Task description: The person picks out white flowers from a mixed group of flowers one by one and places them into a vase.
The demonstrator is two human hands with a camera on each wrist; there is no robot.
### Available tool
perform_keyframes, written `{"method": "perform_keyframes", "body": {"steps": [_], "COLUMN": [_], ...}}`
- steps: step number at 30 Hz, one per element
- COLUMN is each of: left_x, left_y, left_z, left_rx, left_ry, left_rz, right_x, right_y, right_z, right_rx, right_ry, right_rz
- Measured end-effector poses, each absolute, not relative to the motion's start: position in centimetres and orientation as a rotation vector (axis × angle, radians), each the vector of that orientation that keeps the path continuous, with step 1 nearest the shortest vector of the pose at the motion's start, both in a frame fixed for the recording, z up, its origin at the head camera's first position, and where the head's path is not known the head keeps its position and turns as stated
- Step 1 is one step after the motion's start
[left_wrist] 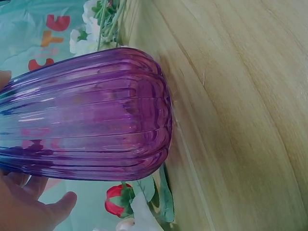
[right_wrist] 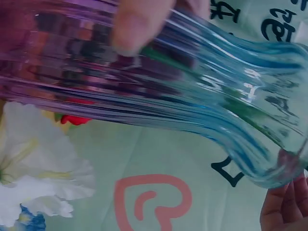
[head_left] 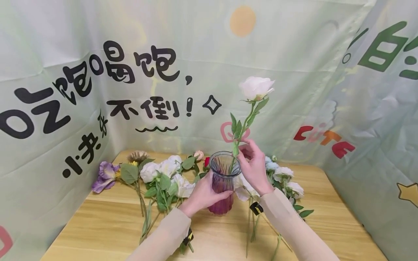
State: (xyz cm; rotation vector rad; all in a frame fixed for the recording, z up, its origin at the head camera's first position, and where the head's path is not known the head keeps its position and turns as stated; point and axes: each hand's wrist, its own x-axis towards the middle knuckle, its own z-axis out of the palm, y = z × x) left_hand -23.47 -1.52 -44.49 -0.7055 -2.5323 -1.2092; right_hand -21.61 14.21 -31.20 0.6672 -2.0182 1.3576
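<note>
A ribbed glass vase (head_left: 222, 195), clear bluish at the flared rim and purple toward its base, stands upright in the middle of the head view. My left hand (head_left: 204, 194) grips it around the body, thumb across the near side. My right hand (head_left: 253, 163) pinches the stem of a white rose (head_left: 257, 88) just above the rim. The rose's bloom is up high, leaning right, and the lower stem slants down inside the vase. Through the glass, the right wrist view shows the green stem (right_wrist: 260, 125). The purple base (left_wrist: 144, 113) is close against the wood in the left wrist view.
Artificial flowers lie on the wooden table (head_left: 107, 221): a purple bloom (head_left: 105, 177) and white blooms (head_left: 169, 165) to the left, white and blue ones (head_left: 284, 174) to the right. A red flower (left_wrist: 118, 199) lies behind the vase. Printed cloth (head_left: 196, 29) walls the table in.
</note>
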Motion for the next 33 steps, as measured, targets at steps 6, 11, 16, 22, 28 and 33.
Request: {"method": "perform_keyframes", "body": {"steps": [6, 11, 16, 22, 28, 33], "left_x": [-23.7, -23.7, -23.6, -23.1, -23.5, -24.0], "left_y": [-1.4, -1.2, -1.1, -1.0, -1.2, -1.2], "left_z": [-44.3, -44.4, -44.7, -45.0, -44.9, -44.8], "left_rx": [-0.729, -0.739, -0.74, -0.756, -0.733, -0.732], "left_ry": [-2.533, -2.556, -2.549, -2.531, -2.51, -2.502], "left_rz": [-1.202, -1.217, -1.234, -1.242, -1.218, -1.204], "right_x": [-22.2, -23.6, -23.7, -23.0, -22.2, -20.4], "right_y": [14.4, 15.3, 15.7, 15.8, 16.1, 16.1], "right_z": [-32.7, -34.6, -35.0, -35.5, -35.2, -33.5], "right_rx": [0.62, 0.562, 0.605, 0.614, 0.509, 0.411], "right_ry": [-2.072, -2.122, -2.176, -2.234, -2.148, -2.124], "right_rz": [1.202, 1.159, 1.135, 1.179, 1.365, 1.4]}}
